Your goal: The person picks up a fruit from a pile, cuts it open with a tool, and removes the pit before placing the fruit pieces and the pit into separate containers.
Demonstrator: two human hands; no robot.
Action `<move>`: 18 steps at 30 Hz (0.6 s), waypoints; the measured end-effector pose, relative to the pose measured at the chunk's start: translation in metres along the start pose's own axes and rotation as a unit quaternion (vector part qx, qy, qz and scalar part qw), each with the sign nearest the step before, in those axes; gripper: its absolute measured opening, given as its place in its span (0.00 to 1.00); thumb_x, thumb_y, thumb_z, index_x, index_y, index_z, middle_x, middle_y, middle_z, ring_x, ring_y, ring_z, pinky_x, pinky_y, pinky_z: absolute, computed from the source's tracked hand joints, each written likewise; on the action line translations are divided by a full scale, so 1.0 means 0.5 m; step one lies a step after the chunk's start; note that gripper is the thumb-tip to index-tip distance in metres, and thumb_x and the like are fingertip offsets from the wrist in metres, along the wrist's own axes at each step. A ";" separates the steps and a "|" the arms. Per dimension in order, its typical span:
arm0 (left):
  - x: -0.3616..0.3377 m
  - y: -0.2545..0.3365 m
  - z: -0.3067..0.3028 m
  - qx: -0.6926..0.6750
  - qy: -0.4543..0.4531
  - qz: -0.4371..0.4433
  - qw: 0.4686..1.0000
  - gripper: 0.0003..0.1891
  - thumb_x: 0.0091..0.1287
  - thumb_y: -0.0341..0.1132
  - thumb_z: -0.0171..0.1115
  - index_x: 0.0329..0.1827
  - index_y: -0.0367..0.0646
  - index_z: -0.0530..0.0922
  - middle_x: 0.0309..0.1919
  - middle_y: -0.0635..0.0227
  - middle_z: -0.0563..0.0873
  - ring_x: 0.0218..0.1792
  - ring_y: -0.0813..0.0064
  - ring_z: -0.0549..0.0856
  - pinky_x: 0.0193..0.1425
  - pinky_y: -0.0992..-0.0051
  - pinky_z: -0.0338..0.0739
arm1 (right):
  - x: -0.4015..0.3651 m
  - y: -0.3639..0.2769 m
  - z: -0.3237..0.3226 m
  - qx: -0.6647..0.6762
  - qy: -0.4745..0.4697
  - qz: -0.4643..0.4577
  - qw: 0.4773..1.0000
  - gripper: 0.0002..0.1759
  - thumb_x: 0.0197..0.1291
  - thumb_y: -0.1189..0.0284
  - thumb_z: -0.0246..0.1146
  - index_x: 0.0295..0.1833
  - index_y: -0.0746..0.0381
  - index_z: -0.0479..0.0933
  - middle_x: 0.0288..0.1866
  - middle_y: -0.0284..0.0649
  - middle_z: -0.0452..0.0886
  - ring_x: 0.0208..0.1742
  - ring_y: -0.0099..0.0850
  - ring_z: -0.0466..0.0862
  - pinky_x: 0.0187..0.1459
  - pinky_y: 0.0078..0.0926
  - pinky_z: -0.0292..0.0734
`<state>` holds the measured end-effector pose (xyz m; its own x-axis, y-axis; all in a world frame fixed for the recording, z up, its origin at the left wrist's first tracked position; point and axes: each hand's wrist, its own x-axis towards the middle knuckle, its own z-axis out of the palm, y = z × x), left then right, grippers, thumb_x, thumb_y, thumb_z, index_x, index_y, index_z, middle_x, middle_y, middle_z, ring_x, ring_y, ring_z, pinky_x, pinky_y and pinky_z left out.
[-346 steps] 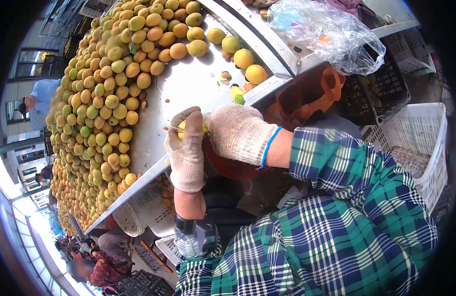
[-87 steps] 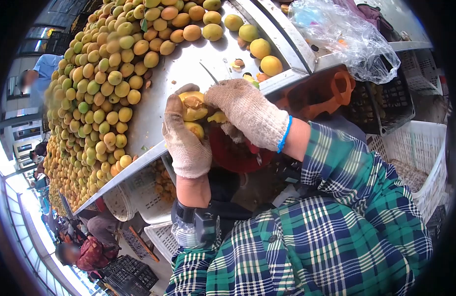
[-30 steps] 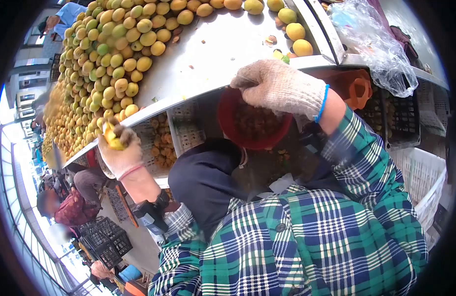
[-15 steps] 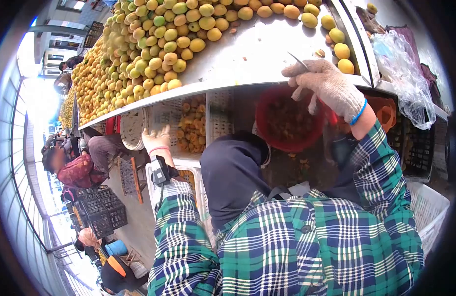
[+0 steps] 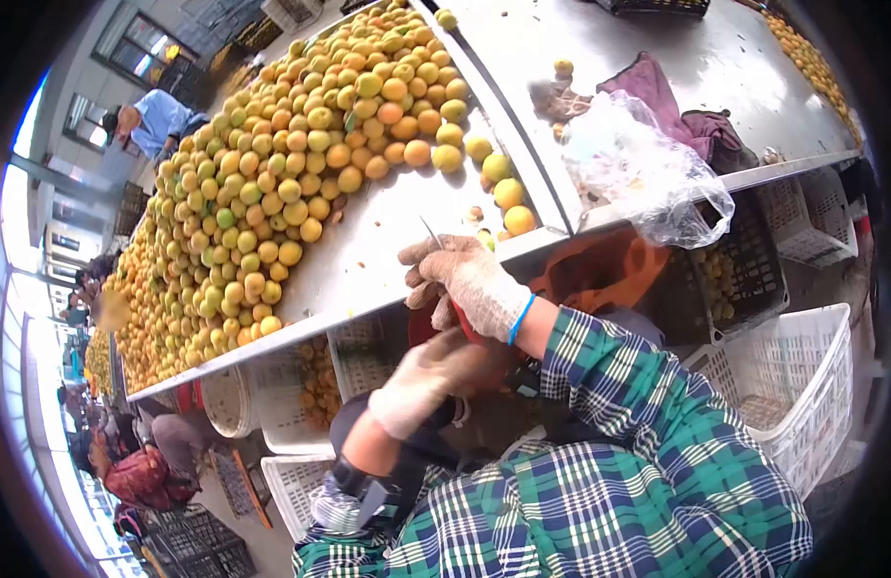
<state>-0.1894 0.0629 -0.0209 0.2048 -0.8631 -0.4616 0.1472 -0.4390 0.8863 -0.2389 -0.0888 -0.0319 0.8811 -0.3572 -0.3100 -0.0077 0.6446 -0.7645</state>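
Observation:
My right hand [image 5: 470, 284], in a tan-stained glove with a blue band at the wrist, is closed round a small knife [image 5: 429, 231] whose thin blade points up over the metal table's edge. My left hand [image 5: 431, 376], in a pale glove, is close below it and smeared by motion; its fingers cannot be made out. Beyond the hands, yellow-orange fruit [image 5: 262, 193] is heaped on the metal table [image 5: 368, 231]. A few fruits [image 5: 508, 194] lie along the divider. Part of a red tub [image 5: 424, 326] shows behind my hands.
A clear plastic bag [image 5: 638, 164] and purple cloth [image 5: 648, 96] lie beyond the divider. White crates [image 5: 792, 376] stand at the right, with others [image 5: 296, 482] below the table. A person in blue [image 5: 161, 120] stands at the far left; another in red [image 5: 152, 472] sits lower left.
The view has turned to the right. My left hand has come in from the left, close to my right hand. The knife is still in my right hand.

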 end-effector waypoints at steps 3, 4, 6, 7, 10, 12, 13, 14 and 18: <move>0.031 -0.027 0.009 -0.001 0.001 -0.016 1.000 0.17 0.71 0.38 0.57 0.55 0.34 0.77 0.46 0.65 0.85 0.45 0.75 0.85 0.45 0.78 0.80 | -0.005 -0.003 -0.015 0.073 0.007 -0.036 0.997 0.16 0.64 0.74 0.53 0.55 0.67 0.76 0.40 0.41 0.79 0.33 0.28 0.83 0.19 0.21 0.79; 0.036 -0.024 0.009 -0.011 0.016 -0.027 0.999 0.16 0.72 0.37 0.57 0.55 0.34 0.76 0.45 0.65 0.85 0.44 0.76 0.85 0.46 0.78 0.80 | -0.010 -0.008 -0.021 0.076 0.013 -0.039 0.996 0.16 0.64 0.74 0.53 0.55 0.67 0.76 0.40 0.41 0.79 0.33 0.28 0.83 0.19 0.21 0.79; 0.048 -0.019 0.006 -0.009 0.040 -0.042 0.998 0.16 0.71 0.36 0.58 0.56 0.34 0.76 0.43 0.66 0.86 0.44 0.77 0.84 0.50 0.77 0.78 | -0.019 -0.023 -0.028 0.132 0.020 -0.081 0.988 0.18 0.64 0.73 0.56 0.58 0.67 0.74 0.40 0.40 0.79 0.34 0.28 0.83 0.20 0.21 0.79; 0.055 -0.012 0.007 -0.008 0.038 -0.045 0.998 0.16 0.71 0.36 0.58 0.56 0.34 0.76 0.43 0.66 0.86 0.44 0.77 0.84 0.50 0.77 0.78 | -0.022 -0.031 -0.023 0.134 0.022 -0.081 0.987 0.18 0.64 0.73 0.56 0.58 0.67 0.74 0.40 0.40 0.79 0.34 0.28 0.83 0.20 0.21 0.79; 0.084 0.014 0.014 -0.039 0.114 0.005 0.993 0.17 0.70 0.35 0.59 0.59 0.35 0.75 0.44 0.68 0.85 0.45 0.78 0.83 0.51 0.78 0.77 | -0.008 -0.020 -0.021 -0.039 0.124 -0.081 0.988 0.21 0.62 0.70 0.62 0.58 0.67 0.71 0.40 0.40 0.78 0.34 0.26 0.82 0.22 0.24 0.77; 0.095 0.062 0.029 -0.030 0.092 0.006 0.995 0.18 0.70 0.34 0.59 0.60 0.35 0.75 0.44 0.68 0.84 0.45 0.79 0.82 0.51 0.78 0.77 | -0.013 -0.031 -0.031 0.010 0.123 -0.071 0.990 0.17 0.62 0.69 0.62 0.53 0.66 0.72 0.40 0.40 0.78 0.35 0.27 0.83 0.24 0.24 0.78; 0.099 0.076 0.026 0.017 0.064 -0.005 0.998 0.18 0.70 0.34 0.59 0.60 0.35 0.76 0.44 0.69 0.84 0.44 0.80 0.82 0.51 0.78 0.76 | -0.026 -0.056 -0.038 0.028 0.128 -0.050 0.990 0.16 0.63 0.69 0.62 0.52 0.65 0.72 0.40 0.40 0.78 0.36 0.27 0.83 0.26 0.23 0.79; 0.106 0.078 -0.004 0.048 0.008 -0.024 0.999 0.17 0.69 0.34 0.60 0.58 0.35 0.77 0.42 0.70 0.84 0.43 0.81 0.81 0.49 0.79 0.76 | -0.026 -0.064 -0.043 0.059 0.127 -0.054 0.989 0.16 0.63 0.68 0.62 0.51 0.66 0.73 0.40 0.41 0.79 0.36 0.28 0.83 0.26 0.24 0.80; 0.170 0.178 -0.059 0.350 0.012 -0.037 0.936 0.15 0.67 0.37 0.62 0.52 0.37 0.81 0.38 0.66 0.86 0.39 0.79 0.82 0.47 0.77 0.77 | -0.036 -0.112 -0.100 0.116 0.170 -0.129 0.970 0.16 0.63 0.67 0.61 0.50 0.67 0.73 0.40 0.42 0.79 0.38 0.32 0.84 0.25 0.26 0.81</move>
<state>-0.1303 -0.0423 0.0178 0.2417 -0.8221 -0.5154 -0.5069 -0.5599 0.6554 -0.2781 -0.1525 -0.0118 0.6322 -0.7040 -0.3235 0.3336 0.6242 -0.7065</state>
